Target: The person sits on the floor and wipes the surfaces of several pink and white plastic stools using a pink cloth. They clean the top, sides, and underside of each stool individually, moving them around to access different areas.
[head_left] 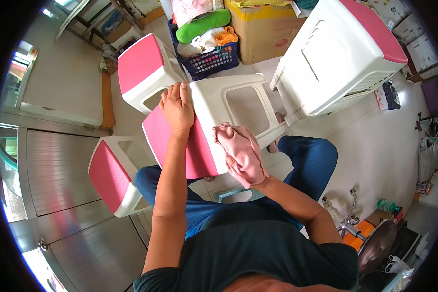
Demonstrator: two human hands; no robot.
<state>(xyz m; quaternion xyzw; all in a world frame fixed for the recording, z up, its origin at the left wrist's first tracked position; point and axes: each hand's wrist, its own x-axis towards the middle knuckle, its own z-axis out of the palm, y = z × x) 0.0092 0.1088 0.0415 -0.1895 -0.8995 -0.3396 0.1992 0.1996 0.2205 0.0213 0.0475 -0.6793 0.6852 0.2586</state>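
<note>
A white plastic stool [213, 95] with a pink seat lies tilted on its side before me, its legs pointing right. My left hand [177, 107] rests on the edge where the pink seat meets the white frame, its fingers over the rim. My right hand [237, 166] is wrapped in a pink cloth [242, 149], which it holds against the white side near the seat edge; the cloth hides most of its fingers.
Similar stools stand at the upper left [140, 64] and lower left [109, 175]. A tall stack of white stools [325, 62] is at the upper right. Behind are a blue plastic crate [211, 64] and a cardboard box [266, 33]. A metal door [62, 168] is at left.
</note>
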